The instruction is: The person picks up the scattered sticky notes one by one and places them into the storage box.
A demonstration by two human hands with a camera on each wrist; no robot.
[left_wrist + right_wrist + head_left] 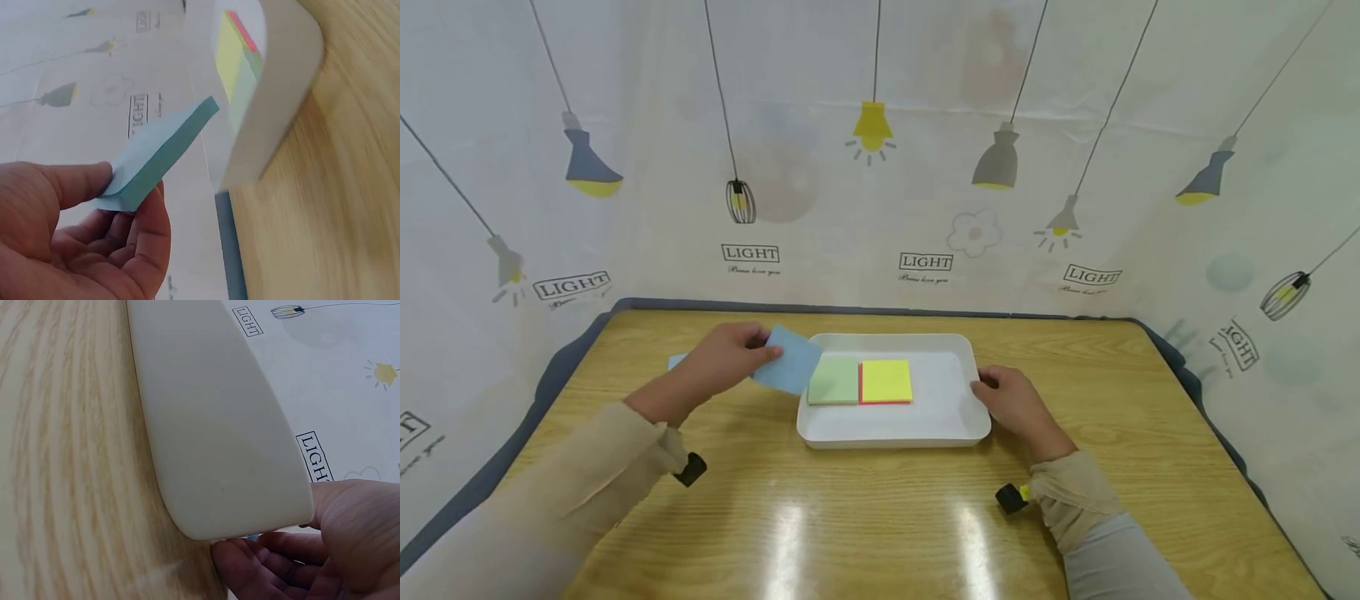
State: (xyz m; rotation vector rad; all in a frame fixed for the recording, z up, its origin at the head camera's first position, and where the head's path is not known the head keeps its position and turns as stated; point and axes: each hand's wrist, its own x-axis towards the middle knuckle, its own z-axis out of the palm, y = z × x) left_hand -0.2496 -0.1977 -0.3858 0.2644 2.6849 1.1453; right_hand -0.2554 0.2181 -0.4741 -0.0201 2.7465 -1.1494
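Observation:
My left hand (pixel 727 360) pinches a blue sticky note pad (pixel 787 360) between thumb and fingers, tilted above the left rim of a white tray (pixel 947 421). The left wrist view shows the pad's thick edge (pixel 169 153). Inside the tray lie a light green sticky note pad (pixel 833 382) and a yellow pad (pixel 886 381), side by side. A pinkish-red layer shows along the yellow pad's left and front edges. At the tray's right end my right hand (pixel 1011 402) grips the rim, thumb at the top and fingers curled low against the outer wall.
Another light blue piece (pixel 677 361) lies on the wooden table (pixel 880 517) behind my left wrist, mostly hidden. A white curtain printed with lamps (pixel 850 217) hangs around the table's back and sides.

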